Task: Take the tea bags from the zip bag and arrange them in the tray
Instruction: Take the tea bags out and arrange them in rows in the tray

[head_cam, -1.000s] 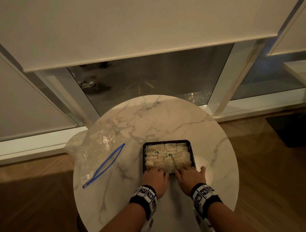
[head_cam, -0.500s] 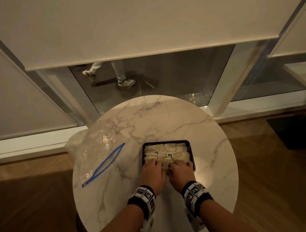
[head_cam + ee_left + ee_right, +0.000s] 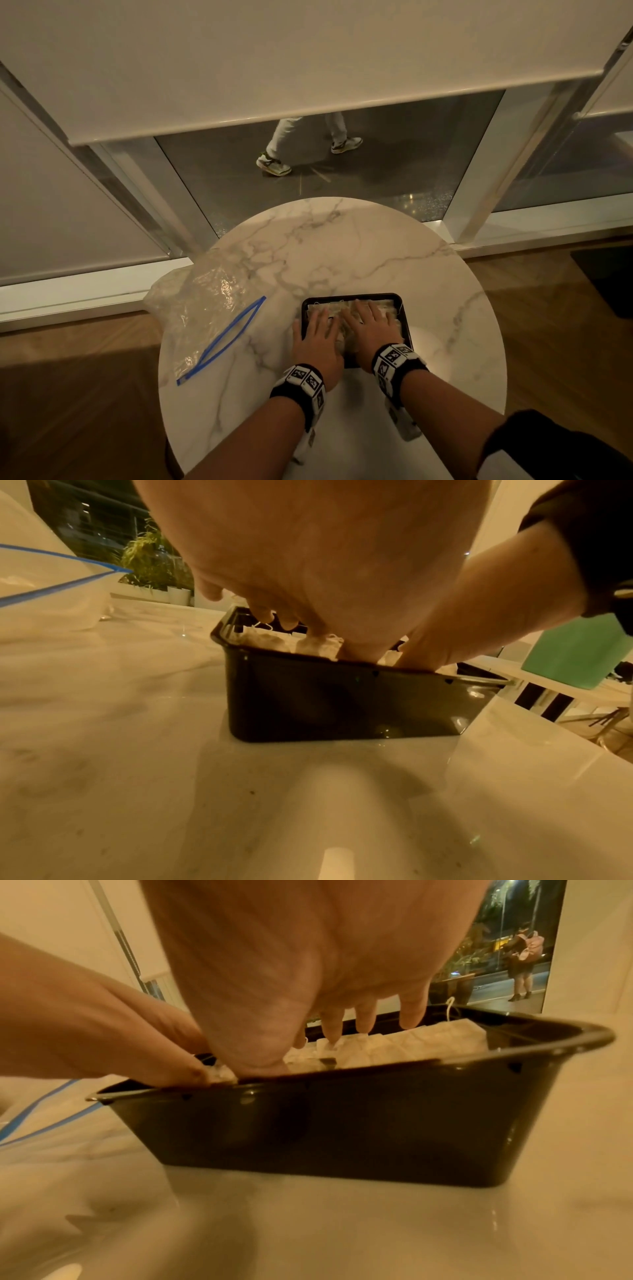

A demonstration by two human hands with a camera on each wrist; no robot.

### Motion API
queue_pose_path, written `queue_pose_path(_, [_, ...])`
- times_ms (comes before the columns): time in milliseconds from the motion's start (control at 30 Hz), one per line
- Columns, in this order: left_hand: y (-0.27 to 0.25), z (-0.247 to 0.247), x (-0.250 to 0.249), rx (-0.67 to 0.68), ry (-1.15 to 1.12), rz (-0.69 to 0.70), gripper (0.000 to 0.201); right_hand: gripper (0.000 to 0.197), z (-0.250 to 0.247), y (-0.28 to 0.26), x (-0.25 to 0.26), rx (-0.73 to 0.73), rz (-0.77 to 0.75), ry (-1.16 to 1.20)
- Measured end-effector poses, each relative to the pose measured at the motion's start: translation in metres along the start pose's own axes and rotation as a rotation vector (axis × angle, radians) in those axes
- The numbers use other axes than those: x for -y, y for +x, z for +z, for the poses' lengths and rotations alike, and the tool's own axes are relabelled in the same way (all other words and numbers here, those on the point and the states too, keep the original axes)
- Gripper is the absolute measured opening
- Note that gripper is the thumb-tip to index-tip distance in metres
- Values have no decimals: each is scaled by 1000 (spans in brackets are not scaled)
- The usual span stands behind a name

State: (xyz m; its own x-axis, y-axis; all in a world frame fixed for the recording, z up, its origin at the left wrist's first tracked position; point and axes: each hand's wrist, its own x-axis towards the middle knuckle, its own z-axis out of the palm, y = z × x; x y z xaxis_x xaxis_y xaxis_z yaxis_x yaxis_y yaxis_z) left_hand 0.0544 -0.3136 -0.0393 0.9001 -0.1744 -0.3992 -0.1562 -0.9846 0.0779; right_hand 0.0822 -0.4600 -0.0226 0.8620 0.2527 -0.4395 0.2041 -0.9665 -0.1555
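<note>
Both forearms reach forward from the near edge of the round marble bench (image 3: pixel 342 246), each wrist wrapped in a black band with printed markers. The left hand (image 3: pixel 317 337) lies palm down over the near left part of the black tray (image 3: pixel 406 329), fingers straight and slightly spread, its grip flat on the tea bags (image 3: pixel 385 308) and closed around nothing. The right hand (image 3: pixel 371 327) lies just beside it on the right, also palm down, fingers extended toward the far rim and pressing on the bags.

In the left wrist view the left hand (image 3: pixel 325 569) dips its fingertips into the tray (image 3: pixel 342 696) onto the white bags (image 3: pixel 267 639). In the right wrist view the right hand (image 3: pixel 308 961) has its fingers spread and its thumb down at the near wall of the tray (image 3: pixel 342 1123), with the bags (image 3: pixel 394 1045) packed in rows beneath it, a string sticking up at the far right corner.

The tea bags fill the tray directly under both palms. The zip bag (image 3: pixel 205 315) lies crumpled and open on the left side of the bench, well apart from the hands, its blue zip strip facing the near left.
</note>
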Motion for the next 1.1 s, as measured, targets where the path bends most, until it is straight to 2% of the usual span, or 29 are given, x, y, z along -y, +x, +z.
queue_pose_path(133, [8,0,1,28,53,18,74,96,5,7,-5,36,-3,-40])
queue_pose_path(500, [4,6,2,55,50,-38,71,90,22,12,-20,93,12,-83])
queue_pose_path(633, [4,7,1,41,38,-40,69,83,21,8,-21,19,-24,-61])
queue_pose_path(733, [5,5,-3,41,5,-40,57,72,28,3,-22,-45,-15,-5])
queue_pose_path(1100, [11,22,-7,24,62,-23,54,65,46,7,-29,98,-28,14])
